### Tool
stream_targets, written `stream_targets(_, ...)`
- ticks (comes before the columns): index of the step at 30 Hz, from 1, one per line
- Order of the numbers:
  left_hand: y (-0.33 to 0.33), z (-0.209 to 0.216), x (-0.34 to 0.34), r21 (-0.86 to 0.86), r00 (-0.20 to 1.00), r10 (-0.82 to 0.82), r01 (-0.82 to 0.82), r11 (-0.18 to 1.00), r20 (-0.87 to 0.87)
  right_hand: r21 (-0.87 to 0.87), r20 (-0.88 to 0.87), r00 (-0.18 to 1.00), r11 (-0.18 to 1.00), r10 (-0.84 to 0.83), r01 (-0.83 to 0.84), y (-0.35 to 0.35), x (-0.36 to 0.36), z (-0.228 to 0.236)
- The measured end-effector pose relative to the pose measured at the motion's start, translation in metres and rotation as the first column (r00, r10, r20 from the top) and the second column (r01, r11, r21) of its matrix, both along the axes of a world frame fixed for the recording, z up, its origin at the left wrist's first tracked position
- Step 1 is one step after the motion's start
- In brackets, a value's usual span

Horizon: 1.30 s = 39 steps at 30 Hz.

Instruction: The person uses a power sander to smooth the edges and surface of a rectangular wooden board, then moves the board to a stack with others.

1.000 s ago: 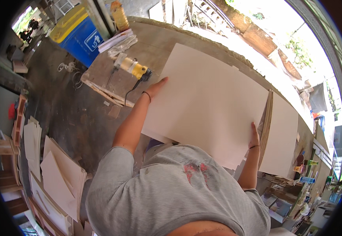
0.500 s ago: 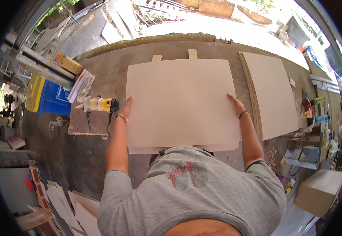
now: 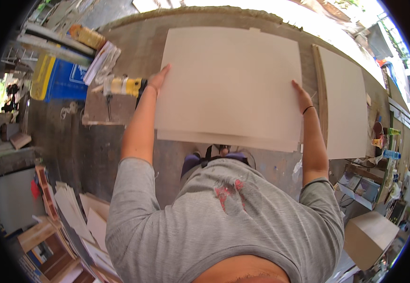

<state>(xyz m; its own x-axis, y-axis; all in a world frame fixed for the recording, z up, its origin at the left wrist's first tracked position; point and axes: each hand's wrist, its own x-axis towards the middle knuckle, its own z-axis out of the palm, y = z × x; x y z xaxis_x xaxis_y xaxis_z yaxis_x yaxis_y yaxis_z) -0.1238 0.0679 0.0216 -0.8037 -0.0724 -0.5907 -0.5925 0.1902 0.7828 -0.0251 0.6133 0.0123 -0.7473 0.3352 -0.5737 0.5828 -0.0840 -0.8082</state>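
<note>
A large pale board lies flat in front of me, over the workbench. My left hand grips its left edge, thumb on top and the other fingers hidden beneath. My right hand holds the right edge the same way. Along the near side, the edge of a second pale panel shows under the board. Close by my left wrist lies a yellow and black power tool, partly covered by my forearm.
At right, another pale panel lies on a wooden stack. A blue bin with a yellow rim stands left of the bench. Offcuts lean at lower left; a box-shaped wooden piece sits at lower right.
The board and both hands have moved away from my body. The two wood strips beyond its far edge are now almost wholly covered. My view has shifted, too.
</note>
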Motion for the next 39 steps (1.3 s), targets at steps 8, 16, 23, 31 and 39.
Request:
stream_targets(8, 0.008, 0.013, 0.056, -0.436, 0.919, -0.198, 0.031, 0.899, -0.342, 0.359, -0.238, 0.941, 0.922, 0.241, -0.146, -0.010, 0.041, 0.005)
stream_targets(16, 0.003, 0.037, 0.110, -0.449, 0.937, -0.145, -0.015, 0.893, -0.319, 0.351, -0.210, 0.941, 0.919, 0.265, -0.181, -0.024, 0.081, 0.016)
stream_targets(23, -0.041, 0.026, 0.211, -0.272, 0.814, -0.420, 0.332, 0.903, -0.401, 0.751, -0.024, 0.909, 0.608, 0.416, -0.258, -0.030, 0.149, 0.027)
stream_targets(31, -0.066, -0.016, 0.235, -0.701, 0.549, -0.737, 0.339, 0.628, -0.395, 0.907, 0.196, 0.858, 0.244, 0.475, -0.342, -0.081, 0.241, 0.062)
stream_targets(39, -0.058, -0.017, 0.214, -0.738, 0.471, -0.756, 0.275, 0.616, -0.455, 0.914, 0.241, 0.912, 0.240, 0.330, -0.329, -0.081, 0.219, 0.054)
